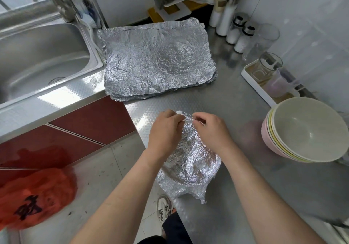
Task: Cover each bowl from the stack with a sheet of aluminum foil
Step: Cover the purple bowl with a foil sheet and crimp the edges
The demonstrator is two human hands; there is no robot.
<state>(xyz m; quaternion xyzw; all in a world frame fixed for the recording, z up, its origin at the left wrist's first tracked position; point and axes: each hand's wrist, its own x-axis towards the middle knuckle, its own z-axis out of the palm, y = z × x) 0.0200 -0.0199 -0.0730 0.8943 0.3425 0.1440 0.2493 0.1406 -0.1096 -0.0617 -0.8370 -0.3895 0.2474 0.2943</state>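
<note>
A round bowl wrapped in crinkled silver aluminium foil (pixel 190 160) is seen at the near edge of the embossed stainless-steel counter (pixel 236 103), directly in front of the person. The far rim of its covering is pinched from both sides: by the left hand (pixel 166 130), whose curled fingertips are closed on the foil edge, and by the right hand (pixel 212 130), whose thumb and forefinger nip the same fold just beside them. The bowl itself is hidden under the foil, and a loose flap is left hanging at the near side. Farther back, a flat pile of wrinkled foil sheets (pixel 156 58) is laid beside the steel sink (pixel 37 54). To the right, a tilted stack of nested bowls (pixel 306 130) — pink at the bottom, pale yellow and cream above — is set near a white tray holding glass jars (pixel 253 85). A row of white-filled shaker bottles (pixel 236 34) is ranged by the wall, and an orange plastic bag (pixel 34 196) is seen at lower left.
</note>
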